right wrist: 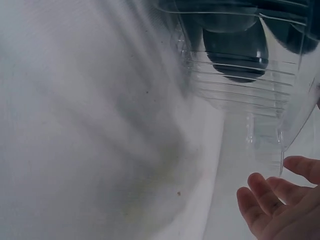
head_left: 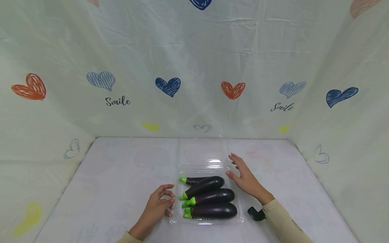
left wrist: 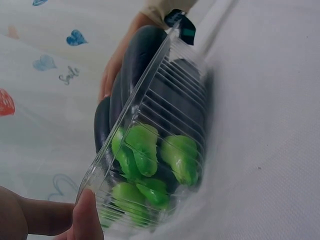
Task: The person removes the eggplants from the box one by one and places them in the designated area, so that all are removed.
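Observation:
Several dark purple eggplants (head_left: pixel 212 211) with green stems lie side by side in a clear plastic clamshell container (head_left: pixel 240 220). Its transparent lid (head_left: pixel 200 152) stands open at the far side. At the container's left edge is my left hand (head_left: pixel 156 206); its thumb and a finger pinch the rim near a corner in the left wrist view, close to the green stem ends (left wrist: pixel 142 150). My right hand (head_left: pixel 247 179) is beside the far right corner by the hinge, its fingers spread and relaxed. In the right wrist view, its fingertips (right wrist: pixel 255 182) are right at the lid's edge.
The container rests on a white-covered table (head_left: pixel 121 182). A pale curtain (head_left: pixel 194 60) printed with hearts surrounds the table's back and sides. A small black device (head_left: pixel 256 213) sits at the right wrist, beside the beige sleeve (head_left: pixel 284 221).

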`<state>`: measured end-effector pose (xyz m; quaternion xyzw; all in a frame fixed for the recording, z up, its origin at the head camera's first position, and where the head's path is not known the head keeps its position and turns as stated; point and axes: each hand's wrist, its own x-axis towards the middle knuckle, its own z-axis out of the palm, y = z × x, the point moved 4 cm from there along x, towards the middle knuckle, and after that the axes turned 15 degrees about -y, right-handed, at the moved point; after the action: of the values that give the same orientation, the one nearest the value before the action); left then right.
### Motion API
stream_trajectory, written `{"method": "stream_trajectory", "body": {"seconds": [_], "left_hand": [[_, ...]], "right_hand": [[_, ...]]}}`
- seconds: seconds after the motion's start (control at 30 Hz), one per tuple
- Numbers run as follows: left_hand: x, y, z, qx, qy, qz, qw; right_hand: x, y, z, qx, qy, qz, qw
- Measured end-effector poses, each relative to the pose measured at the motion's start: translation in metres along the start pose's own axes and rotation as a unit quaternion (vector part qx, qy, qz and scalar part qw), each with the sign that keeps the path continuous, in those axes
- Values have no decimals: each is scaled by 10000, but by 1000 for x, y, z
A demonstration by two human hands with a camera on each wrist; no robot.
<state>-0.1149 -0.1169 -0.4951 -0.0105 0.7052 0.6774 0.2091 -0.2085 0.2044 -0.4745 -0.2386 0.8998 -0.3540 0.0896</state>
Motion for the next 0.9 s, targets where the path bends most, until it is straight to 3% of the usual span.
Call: {"method": "stream_trajectory", "body": {"seconds": [0.6, 0.9], "left_hand": [[0, -2, 1, 30, 17, -41, 10000], [-1, -1, 1, -27, -40, -29, 10000]], "right_hand": [[-7, 11, 11, -95, -511, 423, 9978], [-25, -17, 1, -743, -365, 107, 9965]]}}
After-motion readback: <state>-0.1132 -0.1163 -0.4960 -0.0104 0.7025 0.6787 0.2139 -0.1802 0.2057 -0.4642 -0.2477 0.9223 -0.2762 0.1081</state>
